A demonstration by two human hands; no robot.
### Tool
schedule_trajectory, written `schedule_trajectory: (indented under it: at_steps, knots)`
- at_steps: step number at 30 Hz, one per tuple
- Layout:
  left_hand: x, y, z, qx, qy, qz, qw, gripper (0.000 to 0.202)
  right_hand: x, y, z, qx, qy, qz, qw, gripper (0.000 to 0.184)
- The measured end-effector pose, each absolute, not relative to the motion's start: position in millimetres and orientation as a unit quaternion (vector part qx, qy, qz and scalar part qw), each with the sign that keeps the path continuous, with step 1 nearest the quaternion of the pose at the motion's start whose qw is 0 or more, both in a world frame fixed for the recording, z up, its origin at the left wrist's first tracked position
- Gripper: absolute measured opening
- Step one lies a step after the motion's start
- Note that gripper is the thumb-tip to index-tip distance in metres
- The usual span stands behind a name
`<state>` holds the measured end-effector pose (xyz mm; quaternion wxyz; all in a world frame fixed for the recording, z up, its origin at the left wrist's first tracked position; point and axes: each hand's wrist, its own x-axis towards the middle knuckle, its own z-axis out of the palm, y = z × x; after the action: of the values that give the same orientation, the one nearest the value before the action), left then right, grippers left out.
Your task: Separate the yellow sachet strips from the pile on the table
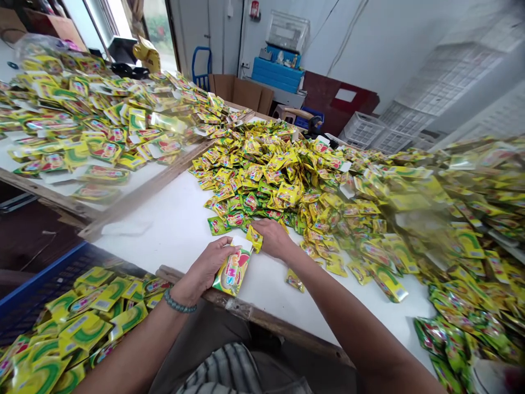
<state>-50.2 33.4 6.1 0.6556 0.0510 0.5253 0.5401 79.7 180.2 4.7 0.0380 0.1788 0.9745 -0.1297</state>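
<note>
Left hand (210, 267): squeezing box (233, 269) by table's near edge (279, 326) | right hand (271, 238): touching packet (255, 238), tips hidden, can't tell if pinching | crooked packet could snag

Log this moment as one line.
left hand: holds carton | right hand: holds yellow sachet by carton | sachet pile: beyond hands

Worktables (164, 219) heaped with sachets (287, 192) and cartons (102, 150) mark a workshop.
</note>
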Motion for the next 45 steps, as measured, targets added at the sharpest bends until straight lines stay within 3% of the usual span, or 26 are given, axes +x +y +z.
schedule_trajectory:
  at_steps: [3, 7, 10, 14, 16, 19, 23, 27, 29, 32, 35, 40, 45]
  knots:
    - [-47, 37, 7, 0.08, 0.532, 0.507, 0.673, 0.047, 92, 176, 7, 0.217, 0.969, -0.111, 0.036, 0.027]
    - [-43, 35, 5, 0.11, 0.535, 0.494, 0.677, 0.064, 116, 176, 4, 0.349, 0.922, -0.156, -0.058, 0.044]
    - [-40, 30, 2, 0.14, 0.546, 0.496, 0.66, 0.064, 133, 177, 7, 0.436, 0.832, -0.297, -0.172, 0.036]
    - [-39, 28, 1, 0.19, 0.571, 0.484, 0.635, 0.062, 143, 171, 16, 0.41, 0.673, -0.547, -0.283, 0.031]
    - [-37, 30, 2, 0.208, 0.577, 0.469, 0.636, 0.063, 142, 164, 17, 0.377, 0.661, -0.599, -0.247, 0.033]
    - [-34, 30, 4, 0.22, 0.553, 0.462, 0.657, 0.068, 139, 152, 16, 0.35, 0.717, -0.58, -0.165, 0.03]
    - [-32, 24, 1, 0.237, 0.558, 0.448, 0.657, 0.072, 137, 140, 21, 0.362, 0.782, -0.489, -0.136, 0.027]
    - [-31, 20, -1, 0.233, 0.548, 0.462, 0.657, 0.064, 135, 137, 27, 0.366, 0.747, -0.55, -0.078, 0.027]
    - [-31, 21, 0, 0.205, 0.549, 0.478, 0.654, 0.064, 134, 139, 27, 0.388, 0.73, -0.554, -0.096, 0.027]
    - [-34, 24, 4, 0.165, 0.57, 0.492, 0.637, 0.069, 132, 143, 21, 0.449, 0.779, -0.41, -0.155, 0.028]
    - [-39, 26, 6, 0.145, 0.6, 0.494, 0.612, 0.073, 130, 144, 14, 0.437, 0.854, -0.264, -0.102, 0.026]
    - [-43, 25, 0, 0.139, 0.619, 0.492, 0.596, 0.073, 129, 137, 12, 0.403, 0.875, -0.266, -0.013, 0.011]
    - [-42, 24, -4, 0.15, 0.622, 0.488, 0.593, 0.07, 133, 132, 15, 0.429, 0.867, -0.252, 0.03, 0.039]
